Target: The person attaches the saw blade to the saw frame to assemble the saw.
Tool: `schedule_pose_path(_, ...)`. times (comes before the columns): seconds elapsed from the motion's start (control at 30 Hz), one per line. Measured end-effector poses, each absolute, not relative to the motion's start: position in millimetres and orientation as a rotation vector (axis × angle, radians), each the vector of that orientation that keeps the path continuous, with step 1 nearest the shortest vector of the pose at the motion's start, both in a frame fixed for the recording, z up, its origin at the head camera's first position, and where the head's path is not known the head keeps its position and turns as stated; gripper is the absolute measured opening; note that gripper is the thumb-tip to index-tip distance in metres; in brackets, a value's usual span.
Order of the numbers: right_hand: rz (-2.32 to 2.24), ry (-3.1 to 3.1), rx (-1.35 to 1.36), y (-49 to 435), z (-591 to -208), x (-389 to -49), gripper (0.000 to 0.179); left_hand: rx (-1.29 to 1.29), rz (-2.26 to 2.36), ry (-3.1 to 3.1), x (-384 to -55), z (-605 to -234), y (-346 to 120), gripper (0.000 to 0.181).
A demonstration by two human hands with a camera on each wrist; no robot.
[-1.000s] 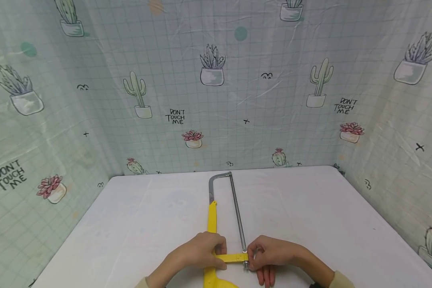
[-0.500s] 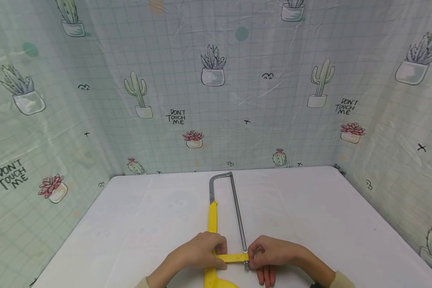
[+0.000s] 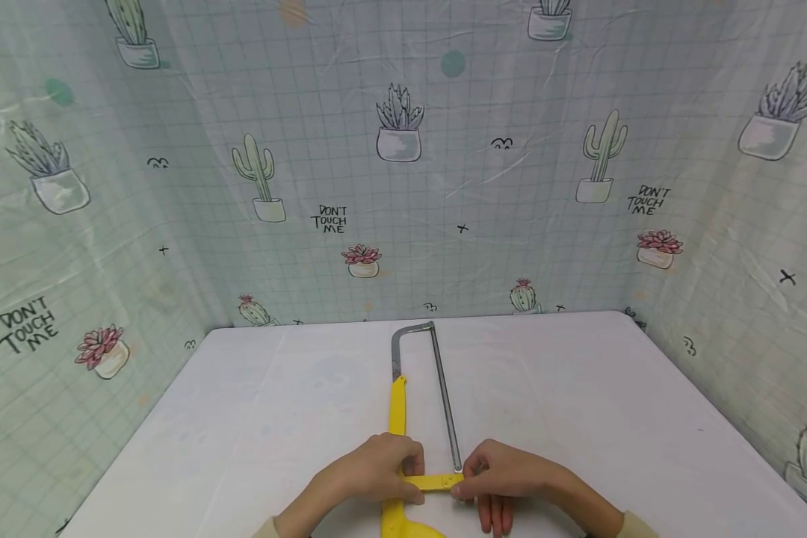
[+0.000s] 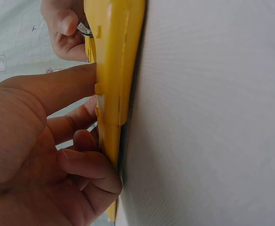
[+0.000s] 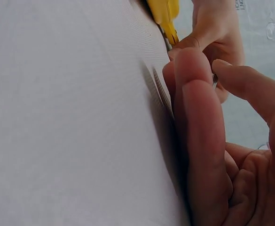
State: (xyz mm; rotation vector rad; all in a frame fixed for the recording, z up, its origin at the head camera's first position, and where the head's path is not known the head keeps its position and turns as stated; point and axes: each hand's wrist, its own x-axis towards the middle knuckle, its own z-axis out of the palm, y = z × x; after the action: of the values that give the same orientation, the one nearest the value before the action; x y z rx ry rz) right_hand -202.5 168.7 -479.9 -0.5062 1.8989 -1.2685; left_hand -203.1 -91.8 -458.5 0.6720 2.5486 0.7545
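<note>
A hacksaw point(image 3: 397, 403) with a yellow frame and grey metal front lies on the white table, its bow pointing away from me. Its blade point(image 3: 447, 396) runs along the right side. My left hand point(image 3: 379, 467) grips the frame where the yellow crosspiece point(image 3: 433, 482) branches off. At that crosspiece's right end, my right hand point(image 3: 511, 469) pinches the wing nut with thumb and forefinger. The nut is hidden in the head view; a bit of its metal point(image 4: 84, 29) shows in the left wrist view. The saw's handle point(image 3: 410, 529) is cut off below.
The white table point(image 3: 565, 388) extends around the saw on both sides. Behind and beside it hangs a pale cloth point(image 3: 309, 90) printed with cacti.
My right thumb has shifted left over the crosspiece's end, covering the wing nut, which showed and looked turned between earlier frames. The left hand and saw have stayed put.
</note>
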Motion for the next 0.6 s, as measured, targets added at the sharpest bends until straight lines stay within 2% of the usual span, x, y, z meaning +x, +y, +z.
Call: schedule_pose_path(0.6, -1.271, 1.887, -0.508, 168.4, -477.1, -201.1, 0.024, 0.656, 0.76, 2.541, -202.2, -457.5, -90.2, 0.022)
